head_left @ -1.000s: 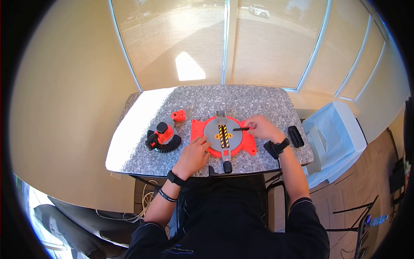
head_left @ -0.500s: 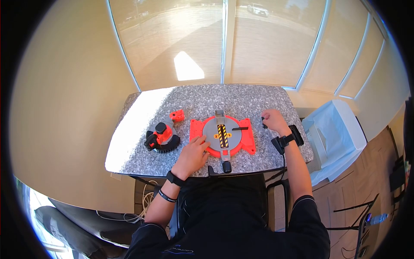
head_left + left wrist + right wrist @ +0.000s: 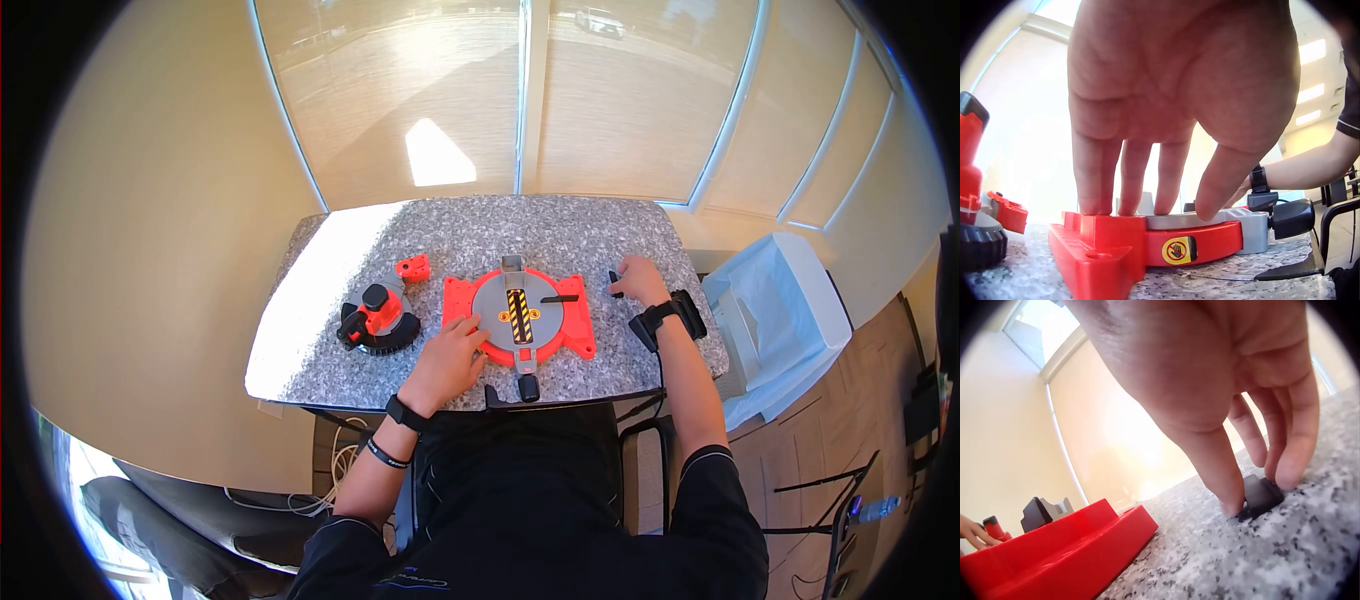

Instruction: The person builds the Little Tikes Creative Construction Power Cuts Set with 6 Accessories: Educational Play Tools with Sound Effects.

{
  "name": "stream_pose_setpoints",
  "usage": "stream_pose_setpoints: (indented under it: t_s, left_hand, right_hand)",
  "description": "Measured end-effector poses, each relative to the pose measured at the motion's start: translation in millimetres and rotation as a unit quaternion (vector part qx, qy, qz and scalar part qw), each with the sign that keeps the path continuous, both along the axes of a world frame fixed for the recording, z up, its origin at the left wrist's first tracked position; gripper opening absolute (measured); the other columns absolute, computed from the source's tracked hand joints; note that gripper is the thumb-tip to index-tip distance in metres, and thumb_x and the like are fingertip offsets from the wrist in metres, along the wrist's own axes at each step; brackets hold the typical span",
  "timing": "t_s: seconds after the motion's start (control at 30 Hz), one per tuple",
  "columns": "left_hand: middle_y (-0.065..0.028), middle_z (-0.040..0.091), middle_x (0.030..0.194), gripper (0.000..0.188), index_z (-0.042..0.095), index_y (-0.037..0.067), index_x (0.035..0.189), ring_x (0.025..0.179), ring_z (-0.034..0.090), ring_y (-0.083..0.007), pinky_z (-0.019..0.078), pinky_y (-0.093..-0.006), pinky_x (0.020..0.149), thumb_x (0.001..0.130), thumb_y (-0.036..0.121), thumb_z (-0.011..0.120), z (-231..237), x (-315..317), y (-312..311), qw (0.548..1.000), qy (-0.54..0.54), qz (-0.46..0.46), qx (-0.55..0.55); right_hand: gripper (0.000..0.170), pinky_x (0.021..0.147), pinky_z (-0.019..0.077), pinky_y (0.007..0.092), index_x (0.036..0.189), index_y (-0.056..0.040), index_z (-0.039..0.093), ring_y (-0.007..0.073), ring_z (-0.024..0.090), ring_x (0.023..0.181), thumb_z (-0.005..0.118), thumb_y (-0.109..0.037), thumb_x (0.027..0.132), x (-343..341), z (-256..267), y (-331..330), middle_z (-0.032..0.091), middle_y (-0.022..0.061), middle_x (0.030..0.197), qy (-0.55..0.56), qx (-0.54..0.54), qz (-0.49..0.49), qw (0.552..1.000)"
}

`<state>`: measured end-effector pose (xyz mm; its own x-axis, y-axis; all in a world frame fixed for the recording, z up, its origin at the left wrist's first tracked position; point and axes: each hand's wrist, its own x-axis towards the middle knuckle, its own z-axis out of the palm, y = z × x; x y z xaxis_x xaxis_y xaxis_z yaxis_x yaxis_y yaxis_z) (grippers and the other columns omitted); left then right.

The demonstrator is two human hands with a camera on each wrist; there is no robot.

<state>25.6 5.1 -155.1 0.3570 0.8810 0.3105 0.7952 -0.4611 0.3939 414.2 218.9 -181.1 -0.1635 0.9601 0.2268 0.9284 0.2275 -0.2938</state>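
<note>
A red toy saw base [image 3: 576, 345] with a round grey turntable [image 3: 490, 312] lies on the table. My left hand [image 3: 447, 362] rests its fingertips on the base's left side, fingers nearly straight in the left wrist view. A black bar [image 3: 560, 298] lies across the turntable's right part. Right of the base, my right hand [image 3: 641, 278] pinches a small black plastic piece [image 3: 1262, 495] at the tabletop between thumb and fingers. A black knob [image 3: 528, 387] sticks out at the base's near side.
The red, grey and black saw head [image 3: 378, 312] stands on the left of the speckled table [image 3: 560, 228], with a small red part [image 3: 413, 268] behind it. A black object [image 3: 690, 314] lies near the right edge, beside a lined bin [image 3: 790, 330].
My right hand has moved right, from the black bar on the turntable to the small black piece on the table. My left hand has stayed on the base.
</note>
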Motion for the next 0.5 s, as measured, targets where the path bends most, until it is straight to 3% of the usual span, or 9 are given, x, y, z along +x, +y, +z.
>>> stream_pose_setpoints:
  t_s: [0.2, 0.5]
  left_hand:
    - [-0.0215, 0.061, 0.141, 0.040, 0.069, 0.002, 0.126, 0.130, 0.058, -0.0391, 0.0498, -0.0462, 0.108, 0.088, 0.013, 0.073, 1.1, 0.5, -0.8, 1.000, -0.001, 0.003, -0.001]
    - [-0.0214, 0.061, 0.140, 0.037, 0.069, 0.002, 0.123, 0.129, 0.059, -0.0383, 0.0519, -0.0460, 0.105, 0.088, 0.013, 0.072, 0.9, 0.6, -1.5, 1.000, -0.006, 0.002, 0.011]
  right_hand:
    - [0.038, 0.055, 0.0553, 0.0360, 0.087, 0.0019, 0.070, 0.0219, 0.068, 0.054, 0.094, -0.016, 0.064, -1.2, 4.5, 0.2, 0.069, 0.0128, 0.070, 0.081, -0.093, -0.023, 0.992]
    - [0.032, 0.057, 0.0583, 0.0362, 0.090, 0.0046, 0.070, 0.0240, 0.074, 0.061, 0.088, -0.009, 0.068, -5.3, 13.8, -5.4, 0.072, 0.0154, 0.075, 0.066, -0.102, -0.011, 0.992]
